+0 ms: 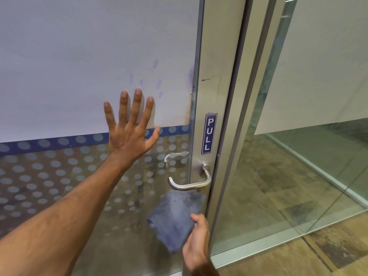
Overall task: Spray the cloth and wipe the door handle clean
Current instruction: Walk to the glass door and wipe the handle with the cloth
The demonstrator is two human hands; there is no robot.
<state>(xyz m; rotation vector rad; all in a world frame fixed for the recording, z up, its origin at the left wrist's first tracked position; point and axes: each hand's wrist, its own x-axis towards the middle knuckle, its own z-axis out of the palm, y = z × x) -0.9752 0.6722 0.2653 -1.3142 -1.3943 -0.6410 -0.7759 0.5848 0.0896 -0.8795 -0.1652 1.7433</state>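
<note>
Here, most of the view is filled by a glass door (99, 56), frosted above and dotted below a blue band, and framed by a metal stile (217, 96) that carries a PULL sticker (209, 134). The left hand (130, 124) is laid flat against the glass with its fingers spread wide and nothing held. A folded blue cloth (175, 218) is pinched at its edge by the right hand (196, 242), low and close to the stile. The door handle (191, 181), a metal lever, is mounted on the stile just above the cloth; its long axis is seen running roughly level, leftward from the pivot. The handle is judged nearer to the right hand, so a short upward lift of the cloth is called for. No spray bottle is seen.
</note>
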